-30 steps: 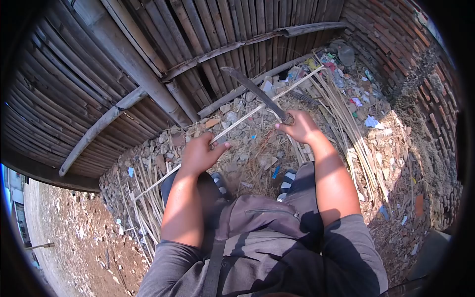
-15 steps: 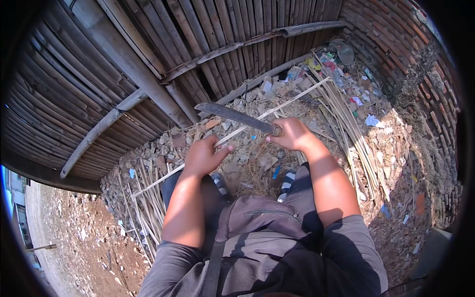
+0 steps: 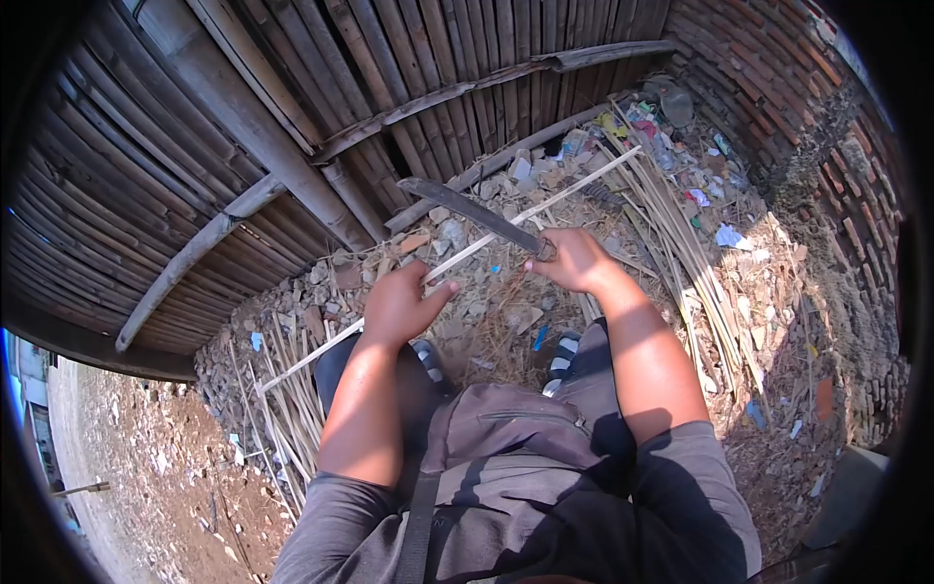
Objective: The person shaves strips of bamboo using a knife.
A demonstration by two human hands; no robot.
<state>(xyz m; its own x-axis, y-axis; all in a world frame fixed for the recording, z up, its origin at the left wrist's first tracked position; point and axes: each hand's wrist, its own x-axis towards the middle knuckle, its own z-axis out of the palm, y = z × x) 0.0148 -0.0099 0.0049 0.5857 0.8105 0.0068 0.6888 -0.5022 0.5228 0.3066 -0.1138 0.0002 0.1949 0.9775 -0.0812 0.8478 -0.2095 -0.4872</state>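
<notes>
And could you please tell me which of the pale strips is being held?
The long strip that runs through the left hand and crosses the machete in view; the other strips lie in loose bunches at either side.

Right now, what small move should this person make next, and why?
Probably slide the knife gently along the thin strip, away from the left hand. The right hand grips the knife, which crosses the strip near the left hand holding it. Whether knife and strip touch is hard to tell.
</notes>
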